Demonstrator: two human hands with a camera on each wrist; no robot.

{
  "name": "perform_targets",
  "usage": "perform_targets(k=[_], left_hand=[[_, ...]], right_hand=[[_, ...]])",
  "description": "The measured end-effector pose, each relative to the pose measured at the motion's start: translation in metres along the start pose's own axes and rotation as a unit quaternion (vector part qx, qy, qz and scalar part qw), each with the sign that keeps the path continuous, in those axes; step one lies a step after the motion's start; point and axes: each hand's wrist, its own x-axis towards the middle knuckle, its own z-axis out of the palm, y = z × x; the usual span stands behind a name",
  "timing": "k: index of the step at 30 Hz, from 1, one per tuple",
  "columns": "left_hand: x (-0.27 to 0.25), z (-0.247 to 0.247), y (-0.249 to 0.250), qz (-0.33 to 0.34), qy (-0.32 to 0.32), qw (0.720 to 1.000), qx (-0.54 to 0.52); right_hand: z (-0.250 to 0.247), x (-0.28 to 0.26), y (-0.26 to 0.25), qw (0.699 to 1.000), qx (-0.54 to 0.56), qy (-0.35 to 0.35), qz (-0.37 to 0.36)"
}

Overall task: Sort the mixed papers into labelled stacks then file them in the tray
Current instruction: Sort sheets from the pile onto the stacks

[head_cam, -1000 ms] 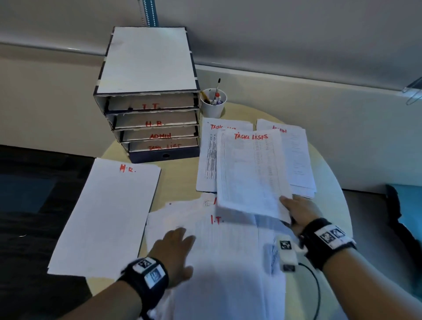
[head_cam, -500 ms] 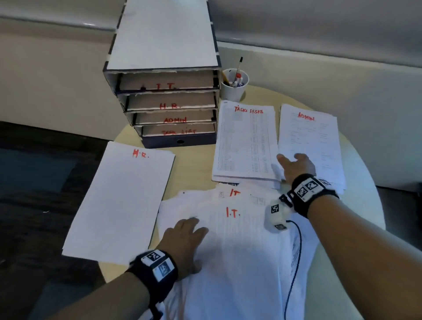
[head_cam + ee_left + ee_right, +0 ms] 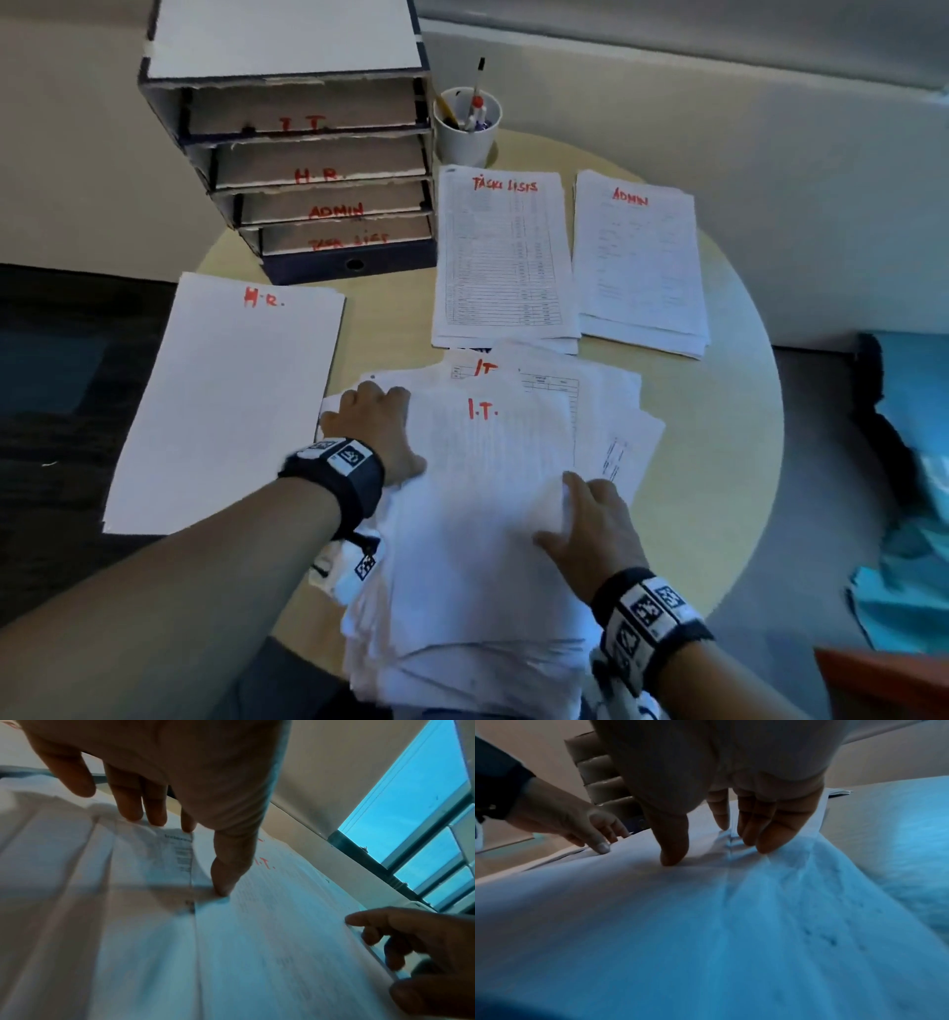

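I am working over the loose pile of mixed papers (image 3: 488, 514) lying at the near edge of the round surface (image 3: 719, 462), its top sheet marked "I.T." in red. My left hand (image 3: 377, 437) is resting on the pile's left edge, its grip spread, with the fingers straight; the left wrist view is showing the thumb tip (image 3: 223, 882) pressing down on the paper. My right hand (image 3: 590, 524) is lying on the pile's right side with its grip spread too, fingers straight, their tips pressing into the top sheet, which is rumpling a little beneath them.

Three sorted stacks are lying around the pile: the H.R. stack (image 3: 226, 401) to its left, hanging over the rim, the task lists stack (image 3: 506, 262) beyond it, and the admin stack (image 3: 642, 262) just beside that one on the right. The filing tray (image 3: 303, 154) is standing at the far left, with four slots lettered I.T., H.R., ADMIN and TASK LIST from top to bottom. A white cup of pens (image 3: 467, 128) is standing just beside the tray's right side.
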Motion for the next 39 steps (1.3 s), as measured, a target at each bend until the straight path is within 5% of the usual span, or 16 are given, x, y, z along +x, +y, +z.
perform_targets(k=[5,10,13,16,18,21,25,28,33,39], left_hand=[[0.003,0.002,0.001,-0.011,-0.021,0.989,-0.143],[-0.008,0.003,0.008,0.011,0.025,0.949,-0.313],[-0.021,-0.002,0.005,0.074,0.038,0.904,-0.419],[-0.039,-0.003,-0.007,0.138,-0.044,0.849,-0.507],[-0.051,-0.003,-0.015,0.165,-0.114,0.831,-0.519],[-0.056,0.002,-0.026,0.152,-0.114,0.860,-0.474],[-0.029,0.001,-0.033,0.081,0.119,0.943,-0.299],[-0.008,-0.004,-0.027,0.061,0.061,0.991,-0.104],[0.012,-0.013,-0.017,0.030,0.042,0.999,-0.007],[0.011,-0.007,-0.040,0.175,0.207,0.958,-0.091]], right_hand=[[-0.001,0.011,-0.007,0.996,0.065,-0.011,0.054],[-0.003,0.018,-0.010,0.995,0.078,-0.024,0.062],[-0.007,0.018,-0.003,0.981,0.177,0.027,0.071],[-0.016,0.016,0.006,0.935,0.332,0.112,0.060],[-0.020,0.014,0.016,0.913,0.390,0.111,0.036],[-0.026,0.009,0.028,0.884,0.464,0.063,0.008],[-0.031,-0.001,0.040,0.846,0.533,0.033,-0.008],[-0.030,-0.004,0.045,0.829,0.557,0.024,-0.027],[-0.027,-0.004,0.036,0.839,0.542,0.035,-0.036],[-0.027,-0.003,0.032,0.862,0.503,0.042,-0.046]])
